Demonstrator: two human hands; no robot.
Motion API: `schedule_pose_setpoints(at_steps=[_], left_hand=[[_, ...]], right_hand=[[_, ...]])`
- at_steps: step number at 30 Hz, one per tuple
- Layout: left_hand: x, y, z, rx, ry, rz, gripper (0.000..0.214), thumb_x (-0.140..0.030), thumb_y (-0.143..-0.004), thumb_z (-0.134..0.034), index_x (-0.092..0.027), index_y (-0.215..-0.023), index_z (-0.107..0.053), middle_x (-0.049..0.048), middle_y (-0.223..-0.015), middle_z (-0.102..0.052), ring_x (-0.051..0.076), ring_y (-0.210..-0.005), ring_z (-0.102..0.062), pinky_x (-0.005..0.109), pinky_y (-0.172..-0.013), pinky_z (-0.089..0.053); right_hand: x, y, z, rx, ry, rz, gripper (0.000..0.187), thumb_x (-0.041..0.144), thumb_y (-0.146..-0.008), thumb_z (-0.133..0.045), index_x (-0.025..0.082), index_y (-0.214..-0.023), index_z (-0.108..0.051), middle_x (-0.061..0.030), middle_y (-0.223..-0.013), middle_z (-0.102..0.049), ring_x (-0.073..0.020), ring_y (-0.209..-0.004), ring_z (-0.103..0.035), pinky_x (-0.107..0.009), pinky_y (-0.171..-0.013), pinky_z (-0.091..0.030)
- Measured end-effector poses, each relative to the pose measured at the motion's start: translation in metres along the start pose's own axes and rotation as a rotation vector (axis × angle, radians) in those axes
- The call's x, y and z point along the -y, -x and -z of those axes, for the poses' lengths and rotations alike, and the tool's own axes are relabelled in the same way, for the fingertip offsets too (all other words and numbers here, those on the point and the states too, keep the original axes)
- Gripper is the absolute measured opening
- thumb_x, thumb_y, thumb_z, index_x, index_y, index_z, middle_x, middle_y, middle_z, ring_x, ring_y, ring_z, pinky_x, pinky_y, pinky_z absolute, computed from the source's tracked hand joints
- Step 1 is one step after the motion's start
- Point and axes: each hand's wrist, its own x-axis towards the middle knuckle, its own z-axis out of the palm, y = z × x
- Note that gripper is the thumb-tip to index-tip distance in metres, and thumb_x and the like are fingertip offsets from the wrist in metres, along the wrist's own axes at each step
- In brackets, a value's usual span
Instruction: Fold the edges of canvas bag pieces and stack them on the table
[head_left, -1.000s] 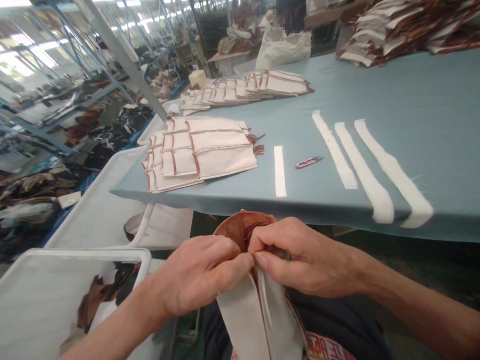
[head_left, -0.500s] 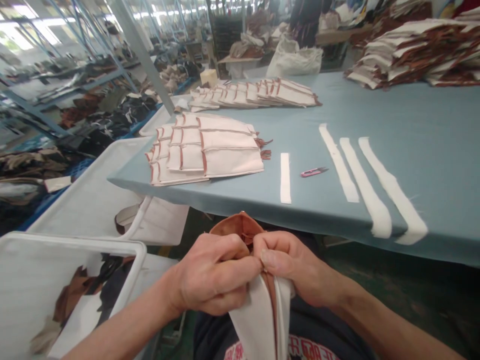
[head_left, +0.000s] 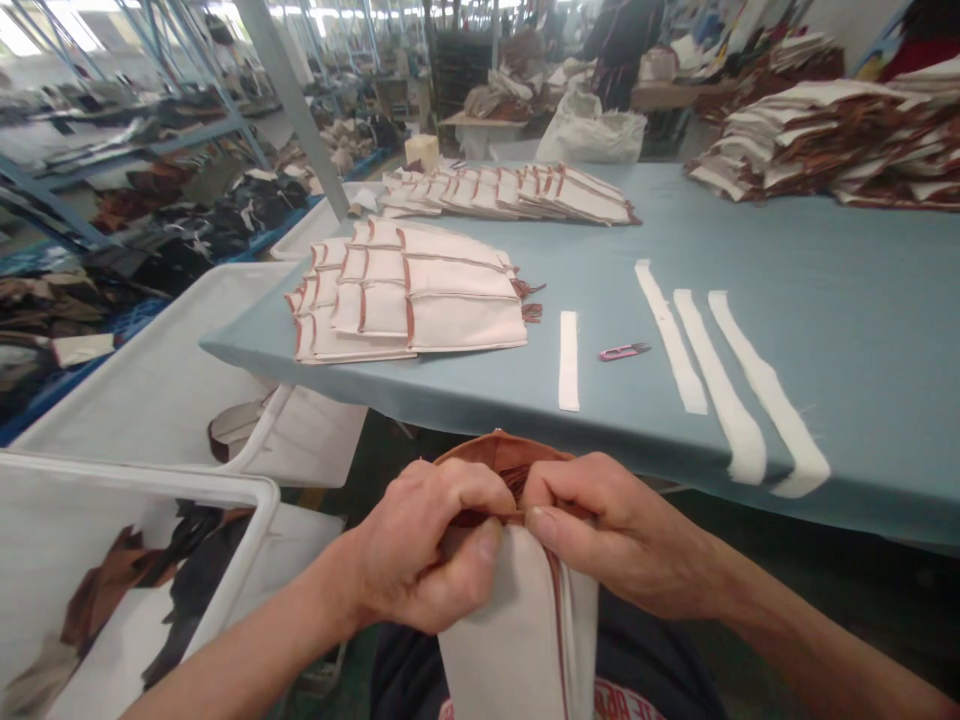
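A cream fabric piece with brown leather edging [head_left: 499,620] hangs from both hands, close to my body. On its left upper edge, my left hand [head_left: 431,545] is closed, thumb and fingers pinching the brown border. Beside it, my right hand [head_left: 607,530] pinches the same edge near the middle seam. Beyond the fingers, a brown leather part with fringe [head_left: 517,455] spreads toward the table. Pink thread snips [head_left: 624,352] lie on the blue-covered table [head_left: 480,400], to the right of a short white strip [head_left: 568,360].
Overlapping cream panels [head_left: 457,300] lie on the table's left, with another row [head_left: 510,190] behind. Long white strips [head_left: 720,385] are at right. A cream-and-brown pile [head_left: 810,140] stands at the back right. White bins [head_left: 259,500] with scraps are at my left.
My hands have moved slightly apart along the edge. The cream piece has turned, showing its front face more broadly. The view has shifted a little.
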Motion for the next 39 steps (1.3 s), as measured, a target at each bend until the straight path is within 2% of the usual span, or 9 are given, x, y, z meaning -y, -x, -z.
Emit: schedule_pose_setpoints(at_steps=[4, 9, 15, 19, 22, 26, 30, 34, 39], left_hand=[[0.002, -0.009, -0.005, 0.019, 0.027, 0.103, 0.01, -0.015, -0.098, -0.045, -0.021, -0.094, -0.052, -0.0011, -0.081, -0.062, 0.011, -0.069, -0.057, 0.022, -0.062, -0.045], [0.024, -0.01, -0.025, -0.082, 0.189, 0.181, 0.035, -0.037, -0.108, -0.038, -0.021, -0.078, -0.044, -0.0048, -0.067, -0.045, 0.01, -0.056, -0.043, 0.022, -0.054, -0.037], [0.026, -0.008, -0.019, 0.07, 0.189, 0.137, 0.047, -0.04, -0.108, -0.035, -0.02, -0.066, -0.042, -0.0047, -0.06, -0.041, 0.01, -0.053, -0.037, 0.023, -0.053, -0.033], [0.008, -0.017, -0.009, 0.251, 0.188, 0.175, 0.046, -0.038, -0.109, -0.031, -0.018, -0.07, -0.048, -0.0015, -0.066, -0.051, 0.012, -0.061, -0.045, 0.024, -0.062, -0.038], [-0.003, -0.025, -0.005, 0.31, 0.191, 0.241, 0.046, -0.039, -0.109, -0.028, -0.019, -0.071, -0.046, -0.001, -0.07, -0.05, 0.013, -0.066, -0.045, 0.025, -0.065, -0.039], [-0.008, -0.032, -0.005, 0.329, 0.296, 0.368, 0.045, -0.041, -0.107, -0.036, -0.02, -0.067, -0.037, -0.004, -0.067, -0.036, 0.011, -0.062, -0.035, 0.025, -0.059, -0.033], [-0.003, -0.034, -0.008, 0.382, 0.403, 0.483, 0.054, -0.052, -0.107, -0.034, -0.018, -0.065, -0.04, -0.0026, -0.066, -0.037, 0.011, -0.063, -0.034, 0.025, -0.057, -0.032], [0.001, -0.032, -0.013, 0.32, 0.499, 0.467, 0.058, -0.058, -0.101, -0.047, -0.018, -0.06, -0.04, -0.0043, -0.059, -0.031, 0.009, -0.054, -0.028, 0.024, -0.049, -0.025], [0.003, -0.027, -0.016, 0.249, 0.526, 0.511, 0.059, -0.06, -0.1, -0.048, -0.016, -0.062, -0.049, -0.0023, -0.057, -0.042, 0.009, -0.052, -0.036, 0.023, -0.048, -0.028]], right_hand=[[0.005, -0.003, -0.016, -0.144, -0.016, 0.119, 0.023, 0.022, -0.084, -0.047, 0.022, -0.061, -0.04, 0.0059, -0.056, -0.037, -0.0089, -0.051, -0.032, -0.024, -0.048, -0.025], [0.002, -0.009, -0.028, -0.318, -0.165, 0.166, 0.028, 0.027, -0.088, -0.048, 0.022, -0.061, -0.038, 0.0053, -0.058, -0.038, -0.0096, -0.052, -0.034, -0.024, -0.05, -0.029], [-0.005, 0.003, 0.007, -0.025, -0.058, 0.043, 0.029, 0.034, -0.095, -0.054, 0.018, -0.071, -0.053, 0.003, -0.066, -0.049, -0.0105, -0.059, -0.041, -0.024, -0.055, -0.032], [-0.006, 0.007, 0.02, 0.013, -0.021, 0.044, 0.026, 0.028, -0.094, -0.058, 0.018, -0.07, -0.053, 0.0036, -0.067, -0.051, -0.0101, -0.061, -0.042, -0.023, -0.058, -0.034], [-0.007, 0.006, 0.021, 0.015, -0.022, 0.075, 0.027, 0.029, -0.095, -0.06, 0.018, -0.072, -0.054, 0.0037, -0.068, -0.053, -0.0098, -0.062, -0.044, -0.022, -0.058, -0.035], [-0.011, 0.004, 0.022, -0.008, -0.035, 0.145, 0.033, 0.036, -0.096, -0.062, 0.018, -0.07, -0.052, 0.003, -0.07, -0.054, -0.0098, -0.063, -0.045, -0.022, -0.058, -0.036], [-0.016, 0.003, 0.024, -0.037, -0.016, 0.11, 0.033, 0.037, -0.095, -0.065, 0.017, -0.071, -0.054, 0.0034, -0.069, -0.054, -0.0097, -0.063, -0.045, -0.022, -0.058, -0.035], [-0.019, -0.001, 0.027, 0.067, -0.224, 0.095, 0.046, 0.056, -0.094, -0.064, 0.017, -0.072, -0.054, 0.004, -0.069, -0.05, -0.0093, -0.062, -0.04, -0.022, -0.057, -0.033], [-0.016, -0.003, 0.032, 0.133, -0.296, 0.109, 0.042, 0.054, -0.096, -0.061, 0.016, -0.079, -0.056, 0.0031, -0.073, -0.049, -0.0102, -0.065, -0.041, -0.022, -0.059, -0.034]])
